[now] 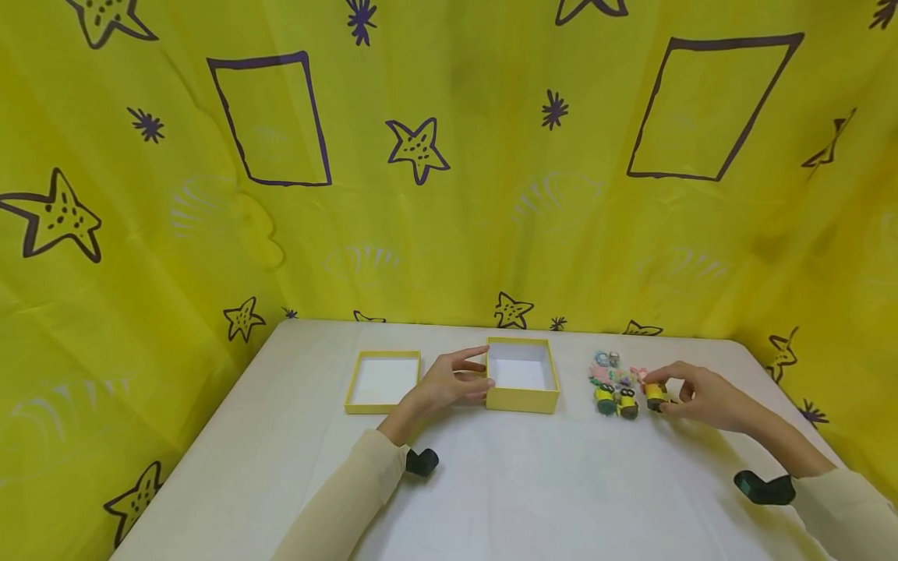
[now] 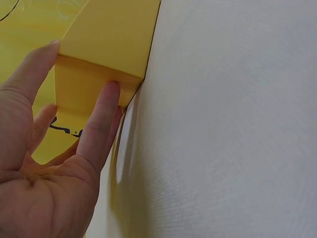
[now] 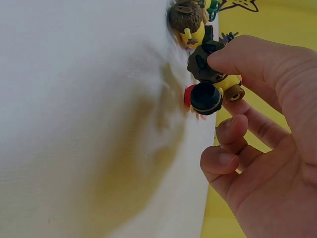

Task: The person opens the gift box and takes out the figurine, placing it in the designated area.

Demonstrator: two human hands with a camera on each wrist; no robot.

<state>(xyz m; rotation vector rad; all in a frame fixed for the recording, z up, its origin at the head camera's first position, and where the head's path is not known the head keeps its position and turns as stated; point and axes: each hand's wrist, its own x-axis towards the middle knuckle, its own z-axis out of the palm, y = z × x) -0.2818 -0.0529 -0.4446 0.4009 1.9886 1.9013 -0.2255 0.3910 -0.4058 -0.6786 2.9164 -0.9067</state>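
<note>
On the left side wall of a yellow open-topped box (image 1: 522, 401) rest the fingertips of my left hand (image 1: 445, 383). The left wrist view has these fingers fairly straight, touching the box's yellow outer side (image 2: 81, 84). At the right, my right hand (image 1: 712, 399) pinches a small yellow and dark brown toy figurine (image 1: 655, 396) between thumb and fingers. Seen from the right wrist, the figurine (image 3: 203, 62) has a dark top and a round black part, and the other fingers curl loosely beside it. The box's white inside shows.
Left of the box lies a shallow yellow-rimmed lid (image 1: 382, 408) with a white inside. Two similar figurines, one green-based (image 1: 606, 400) and one brown-based (image 1: 627, 405), stand beside the right hand. Behind them are several small pastel trinkets (image 1: 600, 375). A yellow curtain (image 1: 449, 257) borders the white table (image 1: 491, 483).
</note>
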